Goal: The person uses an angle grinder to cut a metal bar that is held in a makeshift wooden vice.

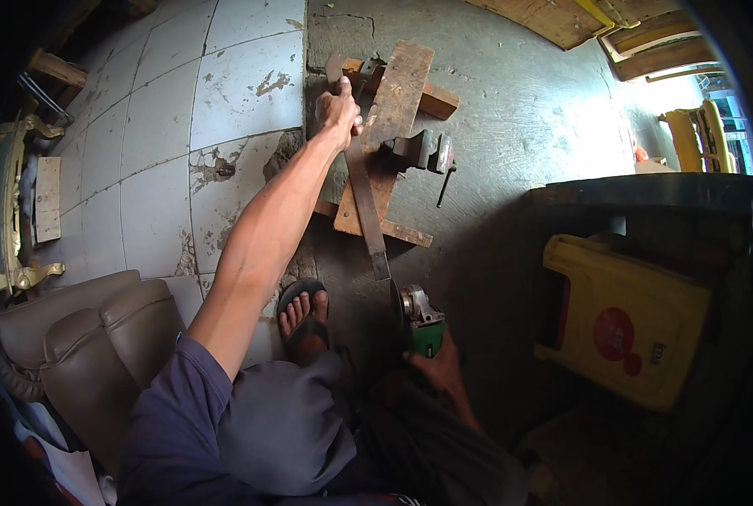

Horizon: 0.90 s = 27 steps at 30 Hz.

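My left hand (337,111) is closed around the far part of a long flat metal bar (364,198). The bar slants over a low wooden bench (405,88) and its near end sticks out past the boards. Down by my knee, my right hand (442,364) grips a green angle grinder (427,337). Its thin disc (396,300) shows almost edge-on, right at the bar's near end; whether they touch I cannot tell. A metal vise (423,150) sits on the bench's right side, its handle hanging down.
My sandalled foot (302,312) stands just left of the grinder. Yellow plastic furniture (621,325) stands at the right beneath a dark ledge (646,192). A brown padded seat (110,337) is at the left. White tiles (153,135) meet grey concrete (494,110) beside the bench.
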Motion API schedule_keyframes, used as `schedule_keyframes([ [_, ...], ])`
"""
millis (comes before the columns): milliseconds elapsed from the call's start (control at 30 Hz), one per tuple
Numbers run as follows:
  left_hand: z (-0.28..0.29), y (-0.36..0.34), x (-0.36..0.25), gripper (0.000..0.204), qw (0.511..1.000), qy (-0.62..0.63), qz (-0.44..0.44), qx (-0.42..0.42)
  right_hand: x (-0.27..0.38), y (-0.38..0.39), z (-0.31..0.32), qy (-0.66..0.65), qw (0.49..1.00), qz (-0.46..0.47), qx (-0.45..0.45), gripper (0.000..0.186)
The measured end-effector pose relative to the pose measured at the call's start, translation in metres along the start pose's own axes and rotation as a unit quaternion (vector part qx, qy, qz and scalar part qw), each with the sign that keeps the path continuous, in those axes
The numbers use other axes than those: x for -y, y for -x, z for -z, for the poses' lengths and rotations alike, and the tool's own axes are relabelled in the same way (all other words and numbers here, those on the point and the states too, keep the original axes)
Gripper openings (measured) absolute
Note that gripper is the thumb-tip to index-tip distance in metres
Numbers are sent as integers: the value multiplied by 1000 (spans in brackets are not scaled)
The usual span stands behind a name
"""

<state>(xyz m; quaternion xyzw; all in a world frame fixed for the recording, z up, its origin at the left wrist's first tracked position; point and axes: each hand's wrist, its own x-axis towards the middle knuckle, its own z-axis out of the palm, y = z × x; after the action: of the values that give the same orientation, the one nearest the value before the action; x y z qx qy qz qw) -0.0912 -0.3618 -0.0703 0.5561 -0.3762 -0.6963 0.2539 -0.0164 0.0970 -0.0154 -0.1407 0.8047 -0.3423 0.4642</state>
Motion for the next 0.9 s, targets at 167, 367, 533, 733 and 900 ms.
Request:
schedule_keyframes([
  [167, 9, -15, 5, 49, 1000, -11, 3, 27, 0, 0, -2, -3, 1000, 3, 2, 71],
  [367, 8, -5, 6, 49, 1000, 5, 3, 16, 1, -1, 0, 10, 1000, 2, 0, 73],
  [533, 5, -2, 4, 50, 1000, 0, 8, 6, -6, -3, 0, 1, 1000, -11, 8, 76],
  [733, 9, -5, 6, 51, 1000, -4, 5, 20, 1, -3, -2, -7, 1000, 0, 15, 76],
  [900, 10, -9, 8, 49, 1000, 10, 3, 2, 0, -3, -5, -28, 999, -4, 17, 75],
])
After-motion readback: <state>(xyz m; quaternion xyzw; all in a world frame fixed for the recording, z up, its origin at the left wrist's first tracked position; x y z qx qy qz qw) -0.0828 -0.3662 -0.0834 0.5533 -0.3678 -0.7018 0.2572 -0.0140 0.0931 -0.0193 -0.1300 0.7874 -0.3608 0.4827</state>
